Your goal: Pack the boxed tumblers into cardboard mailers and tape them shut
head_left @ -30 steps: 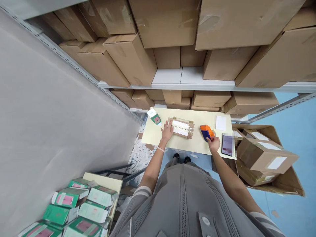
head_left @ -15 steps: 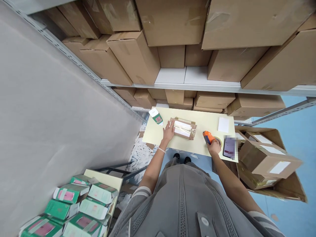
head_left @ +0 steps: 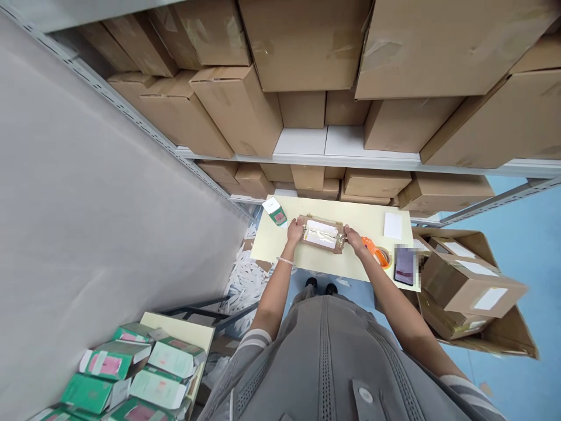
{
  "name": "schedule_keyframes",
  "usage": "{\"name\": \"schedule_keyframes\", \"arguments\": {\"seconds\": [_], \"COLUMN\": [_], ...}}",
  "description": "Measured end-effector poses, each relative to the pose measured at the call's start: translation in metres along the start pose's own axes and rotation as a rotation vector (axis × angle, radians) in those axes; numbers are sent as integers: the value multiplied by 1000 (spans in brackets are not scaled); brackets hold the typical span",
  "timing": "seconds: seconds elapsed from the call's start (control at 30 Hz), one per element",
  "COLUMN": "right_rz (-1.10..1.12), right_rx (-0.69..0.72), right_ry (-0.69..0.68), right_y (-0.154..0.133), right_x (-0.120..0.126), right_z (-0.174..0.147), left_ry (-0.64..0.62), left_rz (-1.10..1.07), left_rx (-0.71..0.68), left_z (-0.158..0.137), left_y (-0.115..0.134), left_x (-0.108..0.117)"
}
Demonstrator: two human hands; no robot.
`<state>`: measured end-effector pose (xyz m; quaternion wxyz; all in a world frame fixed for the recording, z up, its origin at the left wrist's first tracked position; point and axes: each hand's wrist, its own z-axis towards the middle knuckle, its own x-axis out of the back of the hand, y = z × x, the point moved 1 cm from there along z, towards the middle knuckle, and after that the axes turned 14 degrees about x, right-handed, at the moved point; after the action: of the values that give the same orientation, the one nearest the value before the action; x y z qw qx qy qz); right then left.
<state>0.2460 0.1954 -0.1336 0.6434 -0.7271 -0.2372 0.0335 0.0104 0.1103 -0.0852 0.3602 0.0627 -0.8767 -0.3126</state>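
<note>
A small taped cardboard box with white labels lies on the cream table. My left hand is closed on its left end, and my right hand grips the right end, where shiny clear tape wraps the cardboard. Just right of my right wrist rests an orange tape dispenser with a roll of tape, partly covered by my forearm. A green and white carton lies at the table's left back.
A phone and a stack of white paper occupy the table's right side. Beyond stand shelves of cardboard boxes. An open carton holding parcels is at right; green boxes sit on a lower-left table.
My right hand has let go of the tape dispenser and moved left onto the box's right end. My left hand has shifted slightly to the box's left edge.
</note>
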Motion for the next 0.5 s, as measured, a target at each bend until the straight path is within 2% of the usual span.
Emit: {"name": "schedule_keyframes", "arguments": {"seconds": [0.1,0.23,0.37,0.5], "right_rz": [30,43,-32,94], "right_rx": [9,86,193,264], "right_ry": [91,214,312,338], "right_y": [-2,-7,-15,-18], "right_x": [2,9,13,13], "right_z": [-10,-25,-33,-35], "left_ry": [9,-23,-94,-168], "left_rz": [-20,-46,-112,-231], "left_rx": [-12,15,-7,-51], "left_z": [-5,-11,-14,-16], "left_y": [-1,-5,-11,-16], "left_x": [12,21,21,19]}}
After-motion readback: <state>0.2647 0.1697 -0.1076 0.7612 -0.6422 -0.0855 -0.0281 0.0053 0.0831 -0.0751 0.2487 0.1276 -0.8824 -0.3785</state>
